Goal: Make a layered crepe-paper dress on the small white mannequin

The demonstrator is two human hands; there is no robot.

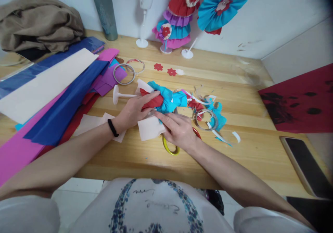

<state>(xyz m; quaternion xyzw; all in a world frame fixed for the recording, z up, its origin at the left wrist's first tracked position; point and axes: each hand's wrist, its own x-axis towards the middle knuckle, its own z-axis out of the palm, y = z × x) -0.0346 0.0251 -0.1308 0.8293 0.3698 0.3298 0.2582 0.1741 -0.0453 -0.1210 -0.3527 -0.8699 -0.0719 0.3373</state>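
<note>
A small mannequin on a white stand (116,94) lies on its side, wrapped in red crepe paper (153,102) and ruffled blue crepe paper (168,99). My left hand (136,109) is closed around its red part, thumb and fingers pressing the paper. At the lower edge of the wrapping, my right hand (180,129) pinches a pale crepe paper piece (151,129) near my left fingertips. Its exact grip is partly hidden by the fingers. Beneath my right hand lie scissors with a yellow handle loop (171,148), mostly covered.
Folded crepe sheets (49,76) cover the left side. Tape rolls (124,74) lie beyond my left hand, another tape roll (208,120) and paper scraps (220,116) right. Red paper flowers (158,67), dressed mannequins (179,21) and a bare mannequin (145,0) stand behind; a phone (305,167) lies right.
</note>
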